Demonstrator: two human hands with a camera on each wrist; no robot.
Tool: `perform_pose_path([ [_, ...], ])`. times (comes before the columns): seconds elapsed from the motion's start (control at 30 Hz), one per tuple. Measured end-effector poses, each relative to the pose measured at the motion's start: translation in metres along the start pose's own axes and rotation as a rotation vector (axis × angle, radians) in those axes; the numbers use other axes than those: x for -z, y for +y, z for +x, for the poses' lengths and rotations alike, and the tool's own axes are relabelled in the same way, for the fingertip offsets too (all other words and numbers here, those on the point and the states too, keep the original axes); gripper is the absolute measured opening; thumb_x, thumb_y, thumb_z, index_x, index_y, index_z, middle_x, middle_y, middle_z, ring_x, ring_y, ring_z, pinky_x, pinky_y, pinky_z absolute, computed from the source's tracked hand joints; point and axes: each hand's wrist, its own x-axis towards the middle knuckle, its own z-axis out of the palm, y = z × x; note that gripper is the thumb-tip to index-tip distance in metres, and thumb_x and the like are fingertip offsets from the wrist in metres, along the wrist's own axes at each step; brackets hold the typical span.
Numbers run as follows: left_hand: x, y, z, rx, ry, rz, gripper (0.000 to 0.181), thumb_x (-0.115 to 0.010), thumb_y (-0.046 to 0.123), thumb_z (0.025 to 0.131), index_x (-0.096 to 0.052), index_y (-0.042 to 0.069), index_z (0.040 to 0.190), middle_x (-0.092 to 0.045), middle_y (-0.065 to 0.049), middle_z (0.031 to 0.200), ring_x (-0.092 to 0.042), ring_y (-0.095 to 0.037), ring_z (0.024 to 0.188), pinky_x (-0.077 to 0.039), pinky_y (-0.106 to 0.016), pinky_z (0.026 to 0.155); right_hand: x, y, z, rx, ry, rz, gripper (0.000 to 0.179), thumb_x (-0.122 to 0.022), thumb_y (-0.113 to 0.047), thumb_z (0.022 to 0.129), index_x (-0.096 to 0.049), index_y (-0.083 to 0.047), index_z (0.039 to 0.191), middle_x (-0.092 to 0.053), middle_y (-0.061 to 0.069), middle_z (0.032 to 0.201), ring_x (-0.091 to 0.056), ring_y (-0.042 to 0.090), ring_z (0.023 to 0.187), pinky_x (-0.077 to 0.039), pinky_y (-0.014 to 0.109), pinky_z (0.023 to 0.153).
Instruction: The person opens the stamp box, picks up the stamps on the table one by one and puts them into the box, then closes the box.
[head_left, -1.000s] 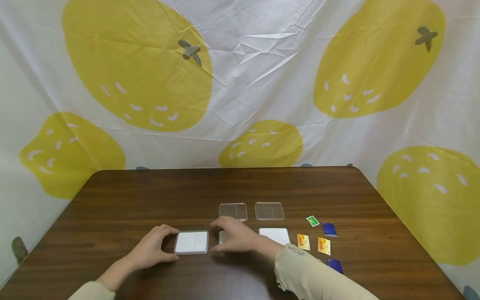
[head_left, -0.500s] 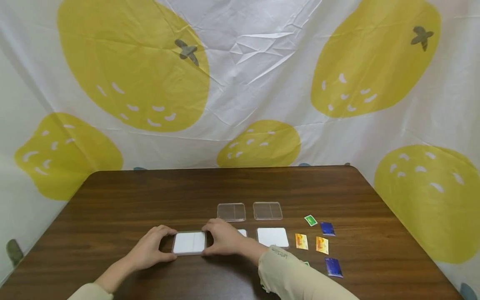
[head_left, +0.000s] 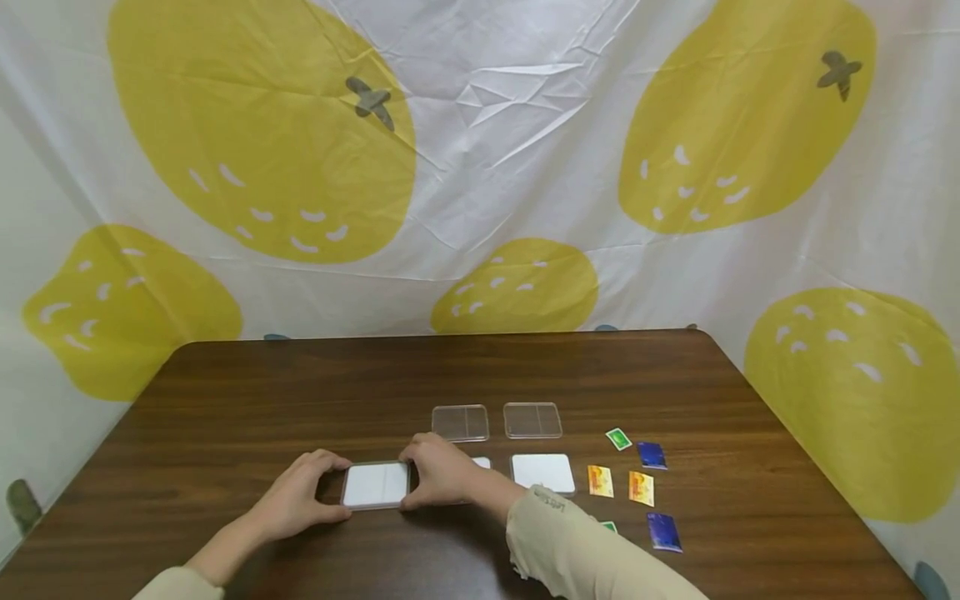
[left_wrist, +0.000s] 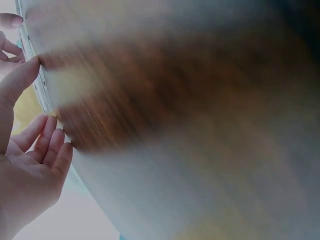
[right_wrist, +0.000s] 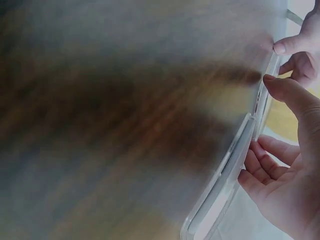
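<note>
A shallow clear plastic case (head_left: 375,486) with a white inside lies flat on the table between the two hands. My left hand (head_left: 300,496) holds its left end, thumb at the near corner and fingers at the far one. At the right end, my right hand (head_left: 442,473) grips the case the same way. The right wrist view shows the case edge (right_wrist: 260,107) side-on between thumb and fingers. Beside it stands a second white-filled case (right_wrist: 215,185), mostly hidden behind the right hand in the head view.
A third white-filled case (head_left: 542,472) lies right of the hands. Two clear lids (head_left: 461,423) lie behind the cases. Farther right are small green (head_left: 618,438), blue (head_left: 652,455) and orange (head_left: 600,481) packets. A lemon-print curtain (head_left: 517,167) hangs behind the table (head_left: 337,375).
My right hand has moved left from the second case to the right end of the first and taken hold there. The left hand stays at the left end.
</note>
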Motion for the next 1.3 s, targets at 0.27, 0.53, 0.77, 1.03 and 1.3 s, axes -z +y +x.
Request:
perform_pose_path([
  [0.27, 0.0, 0.001, 0.0, 0.059, -0.036, -0.009, 0.052, -0.081, 0.025, 0.063, -0.06, 0.003, 0.105, -0.058, -0.004, 0.104, -0.051, -0.028, 0.101, -0.043, -0.047, 0.085, -0.004, -0.002, 0.002, -0.035, 0.014, 0.02, 0.049, -0.079, -0.037, 0.056, -0.066, -0.008, 0.094, -0.057, -0.002, 0.087, -0.053, 0.011, 0.08, -0.042, 0.018, 0.074],
  [0.53, -0.001, 0.003, -0.001, 0.07, -0.051, -0.011, 0.053, -0.08, 0.026, 0.064, -0.058, 0.002, 0.106, -0.057, -0.005, 0.105, -0.05, -0.029, 0.103, -0.041, -0.047, 0.087, -0.004, 0.0, 0.002, -0.05, 0.018, 0.072, 0.048, -0.078, -0.035, 0.055, -0.066, -0.01, 0.093, -0.056, -0.005, 0.085, -0.052, 0.007, 0.077, -0.041, 0.015, 0.071],
  [0.77, -0.001, 0.002, -0.001, 0.066, -0.046, -0.012, 0.054, -0.081, 0.025, 0.062, -0.059, 0.002, 0.106, -0.057, -0.004, 0.104, -0.05, -0.028, 0.102, -0.042, -0.047, 0.086, -0.001, 0.002, 0.002, -0.036, 0.026, 0.102, 0.046, -0.078, -0.035, 0.054, -0.066, -0.01, 0.091, -0.054, -0.005, 0.082, -0.048, 0.005, 0.073, -0.039, 0.013, 0.067],
  [1.03, 0.0, 0.001, 0.001, 0.042, -0.018, 0.032, 0.053, -0.082, 0.026, 0.06, -0.06, 0.003, 0.102, -0.058, -0.003, 0.1, -0.052, -0.026, 0.1, -0.042, -0.045, 0.085, 0.008, 0.009, 0.003, -0.025, 0.04, 0.13, 0.048, -0.079, -0.033, 0.058, -0.066, -0.007, 0.097, -0.057, -0.001, 0.087, -0.05, 0.007, 0.078, -0.041, 0.016, 0.07],
  [1.3, -0.001, 0.001, 0.001, 0.035, -0.008, 0.042, 0.051, -0.082, 0.025, 0.06, -0.061, 0.003, 0.102, -0.059, -0.003, 0.1, -0.052, -0.026, 0.1, -0.042, -0.044, 0.086, 0.014, 0.023, 0.01, -0.026, 0.051, 0.158, 0.05, -0.079, -0.031, 0.061, -0.065, -0.004, 0.1, -0.056, 0.0, 0.086, -0.049, 0.009, 0.078, -0.042, 0.018, 0.071],
])
